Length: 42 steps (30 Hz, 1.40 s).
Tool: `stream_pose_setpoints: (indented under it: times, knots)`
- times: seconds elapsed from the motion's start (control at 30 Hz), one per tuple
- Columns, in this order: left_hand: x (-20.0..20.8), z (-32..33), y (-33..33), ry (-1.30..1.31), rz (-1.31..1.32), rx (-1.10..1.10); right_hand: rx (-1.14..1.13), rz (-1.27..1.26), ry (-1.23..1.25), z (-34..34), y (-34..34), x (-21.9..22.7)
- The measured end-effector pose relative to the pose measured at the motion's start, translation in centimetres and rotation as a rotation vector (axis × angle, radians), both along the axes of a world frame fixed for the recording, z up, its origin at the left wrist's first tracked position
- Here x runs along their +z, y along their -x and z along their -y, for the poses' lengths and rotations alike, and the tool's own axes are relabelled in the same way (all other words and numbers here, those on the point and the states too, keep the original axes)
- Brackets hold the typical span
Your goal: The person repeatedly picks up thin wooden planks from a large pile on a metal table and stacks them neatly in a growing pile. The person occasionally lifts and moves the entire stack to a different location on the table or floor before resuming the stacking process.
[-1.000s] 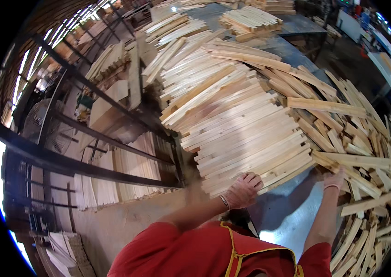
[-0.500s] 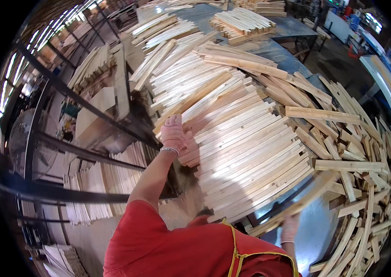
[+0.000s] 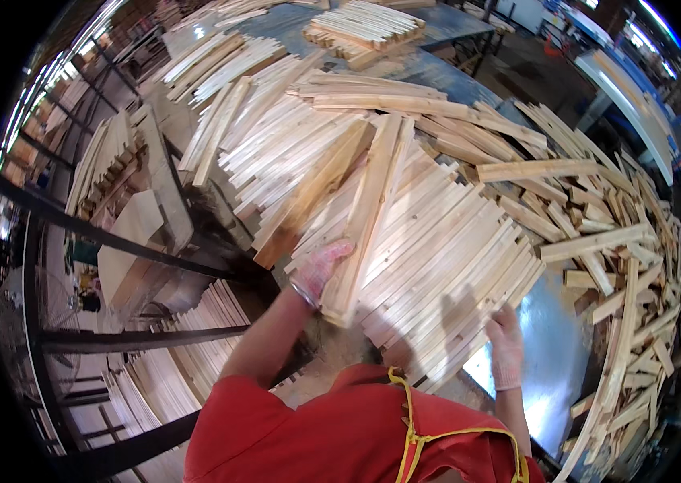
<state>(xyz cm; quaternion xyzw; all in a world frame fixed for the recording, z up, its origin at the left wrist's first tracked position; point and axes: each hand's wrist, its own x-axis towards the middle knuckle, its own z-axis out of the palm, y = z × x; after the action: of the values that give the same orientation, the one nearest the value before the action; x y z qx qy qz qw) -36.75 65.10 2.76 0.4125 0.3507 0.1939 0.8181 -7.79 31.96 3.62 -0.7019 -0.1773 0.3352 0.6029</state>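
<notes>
Pale wooden strips lie side by side in a broad layer on the table. My left hand, in a pinkish work glove, grips the left edge of a wooden plank near its lower end. That plank slants across the layer. Just left of it rests a thicker, browner plank, tilted at another angle. My right hand, also gloved, is at the right-hand ends of the nearest strips, fingers loosely bent. Nothing shows in it; whether the fingertips touch the strips I cannot tell.
A jumbled heap of wood offcuts covers the right side. Stacked strips stand on the far metal table. Dark metal rails run along my left, beside a fan and more wood. Bare metal tabletop shows beside my right hand.
My right hand has let go of the plank it held and moved up to the strip ends. My left hand has moved off the brown plank and now holds another. The view has turned.
</notes>
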Motion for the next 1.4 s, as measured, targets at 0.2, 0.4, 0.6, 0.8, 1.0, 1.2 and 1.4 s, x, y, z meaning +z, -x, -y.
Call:
stream_pose_setpoints:
  times: [0.2,0.4,0.6,0.8,1.0,1.2,1.4]
  knots:
    - [-0.4,8.9,-6.4,0.675,0.842,-0.200,0.395,-0.339,0.074,-5.6,6.2,2.1]
    - [-1.0,11.9,-7.5,0.452,0.309,-0.128,0.306,-0.763,-0.119,-5.2,6.4,1.1]
    - [-1.4,14.0,-10.7,0.060,-0.209,-0.104,0.353,-1.018,-0.157,-3.6,5.0,-1.8]
    - [-1.1,15.6,-13.1,-0.083,-0.161,0.097,0.411,-0.999,-0.200,-2.1,2.7,-2.2]
    - [-0.5,14.4,-13.6,-0.498,-0.656,0.008,0.332,-0.644,-0.033,-2.4,3.6,-0.7]
    - [1.0,5.9,-6.7,-1.144,-1.225,-0.041,0.305,-0.043,0.307,-2.6,1.8,-0.6]
    - [-2.9,2.0,-4.5,-1.306,-1.299,-0.270,0.432,0.609,0.892,-6.1,2.4,-0.1]
